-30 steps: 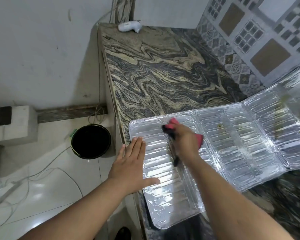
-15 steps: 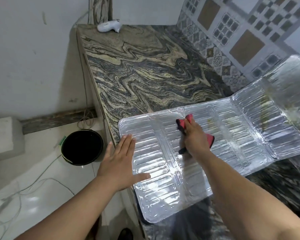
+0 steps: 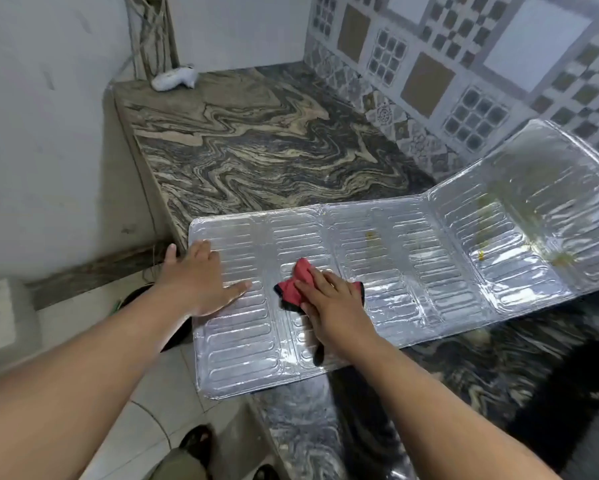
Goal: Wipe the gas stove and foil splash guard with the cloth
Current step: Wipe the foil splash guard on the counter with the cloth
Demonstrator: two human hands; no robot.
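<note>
Three ribbed panels of the foil splash guard [image 3: 412, 271] lie unfolded on the marble counter [image 3: 256, 150], left hand [image 3: 201, 282] flat with fingers extended, right hand [image 3: 332, 303] pressing the red cloth [image 3: 296, 282] mid-wipe; yellowish stains [image 3: 370, 235] farther right probably come next.

cloth [image 3: 296, 284]: mostly under right hand | foil splash guard [image 3: 429, 271]: right end cut off
</note>
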